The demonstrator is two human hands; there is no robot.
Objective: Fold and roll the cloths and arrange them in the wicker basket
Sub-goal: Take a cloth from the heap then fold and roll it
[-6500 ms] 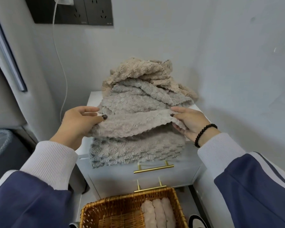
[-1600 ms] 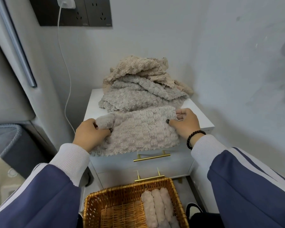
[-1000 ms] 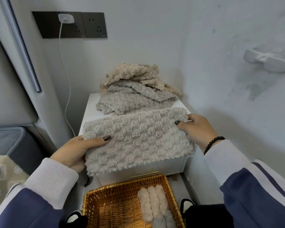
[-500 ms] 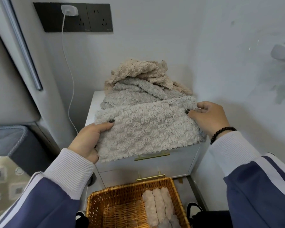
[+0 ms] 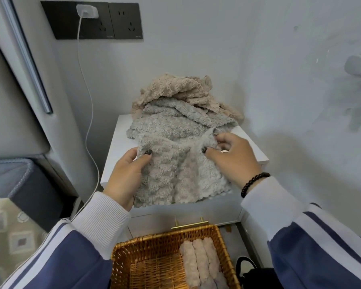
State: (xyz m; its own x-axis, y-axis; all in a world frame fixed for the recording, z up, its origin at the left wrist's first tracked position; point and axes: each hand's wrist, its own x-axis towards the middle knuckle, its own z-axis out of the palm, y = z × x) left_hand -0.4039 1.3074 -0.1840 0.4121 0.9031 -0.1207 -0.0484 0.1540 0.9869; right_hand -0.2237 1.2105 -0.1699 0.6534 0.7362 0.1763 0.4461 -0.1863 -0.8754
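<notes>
Here, nubby grey fleece cloth (image 5: 181, 174) pinched by left hand (image 5: 127, 174) and right hand (image 5: 231, 159); three plush rolls (image 5: 200, 263), woven wicker basket (image 5: 133, 253)

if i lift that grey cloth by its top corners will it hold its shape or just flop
Probably flop: the grey cloth already sags and creases between the left hand and right hand pinching it. It looks light, since a thumb-and-finger pinch holds it. Its fluffy pile should grip rather than slip, and its lower edge drapes over the white cabinet.
</notes>
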